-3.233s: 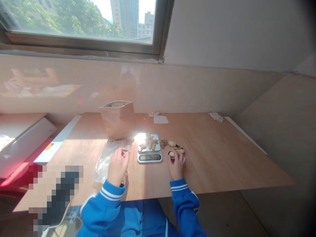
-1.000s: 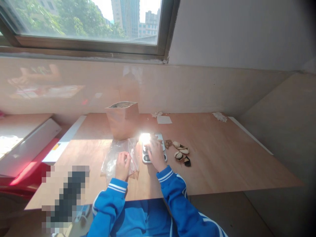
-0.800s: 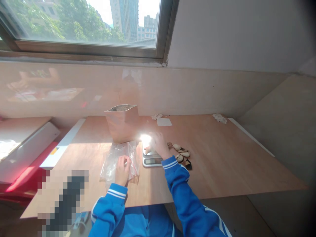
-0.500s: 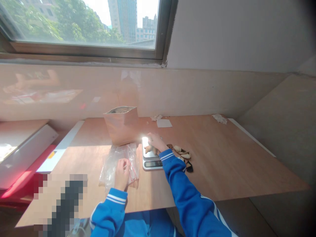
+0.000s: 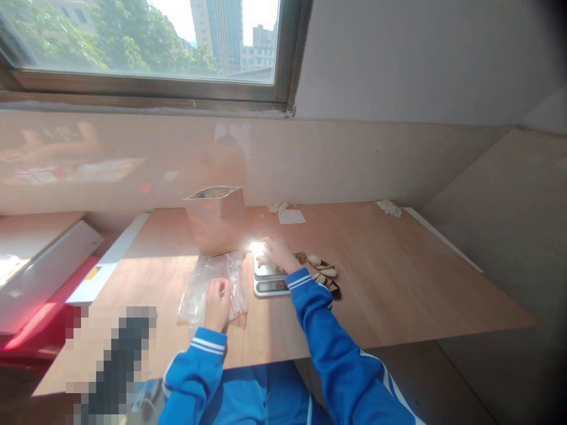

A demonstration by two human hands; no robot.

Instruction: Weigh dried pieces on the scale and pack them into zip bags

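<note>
Across the wood-toned table (image 5: 398,283), an open-topped kraft paper bag (image 5: 215,227) stands far left of the digital scale (image 5: 261,294), with a clear plastic bag (image 5: 191,298) lying nearer. The left hand (image 5: 218,298) curls over the plastic; the right hand (image 5: 278,251) reaches across the scale; I cannot tell whether either grips anything. Some brown pieces (image 5: 262,263) already lie on the scale; pale, dark-marked pieces (image 5: 328,272) lie off it, to the right. Glare and the right hand seemingly hide more; the readout is illegible.
</note>
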